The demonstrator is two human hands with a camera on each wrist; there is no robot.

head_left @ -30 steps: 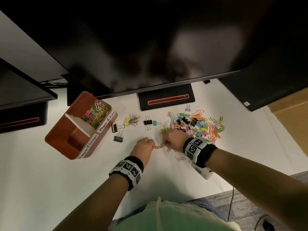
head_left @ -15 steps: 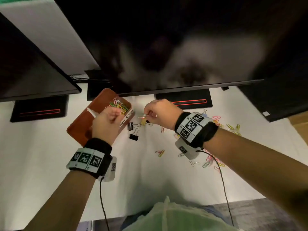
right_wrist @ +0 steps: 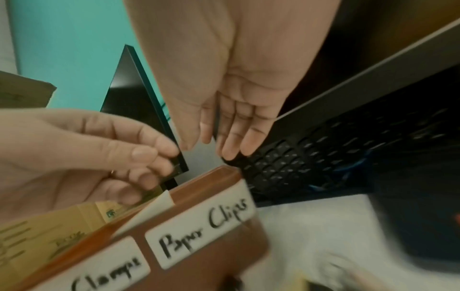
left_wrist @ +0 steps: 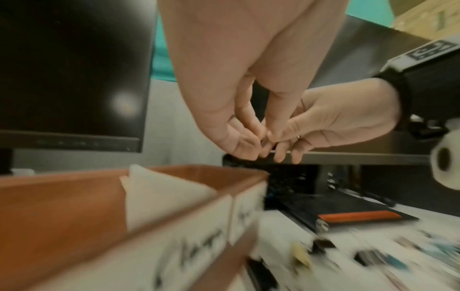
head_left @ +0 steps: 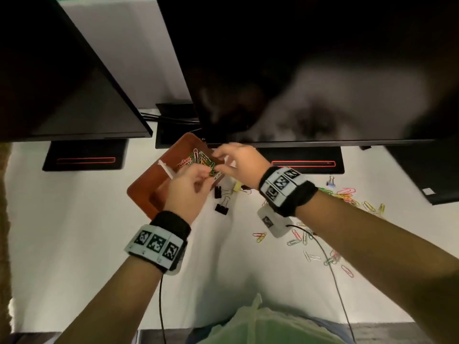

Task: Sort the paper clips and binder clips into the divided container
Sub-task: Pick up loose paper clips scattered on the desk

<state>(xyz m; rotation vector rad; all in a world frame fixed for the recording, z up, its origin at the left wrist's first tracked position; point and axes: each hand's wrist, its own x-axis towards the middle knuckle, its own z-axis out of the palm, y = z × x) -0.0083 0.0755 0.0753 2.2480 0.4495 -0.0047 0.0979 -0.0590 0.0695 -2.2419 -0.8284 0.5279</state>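
A: What is staying hidden or blurred?

B: The left hand [head_left: 188, 187] is covering the near wall of the brown divided container [head_left: 142, 192], and the right wrist is hiding part of the loose paper clips [head_left: 347, 194] scattered on the white desk [head_left: 74, 232]. The wrist views are smearing the desk clutter.

A: And the fingers?

B: The left hand's fingertips [left_wrist: 251, 145] are bunching together in a pinch over the compartment labelled "Paper Clips" [right_wrist: 204, 232]; whether a clip is sitting between them, nobody can tell. The right hand [head_left: 238, 162] is hanging with fingers [right_wrist: 236, 137] straight and close together over that same compartment.

A: Counts?

B: Two compartments, parted by one white divider [head_left: 167, 170]. One tangle of coloured paper clips [head_left: 198, 158] is lying in the far one. Two black binder clips [head_left: 221, 207] are showing whole beside the container; one yellow clip [head_left: 237, 186] is peeking out behind them.
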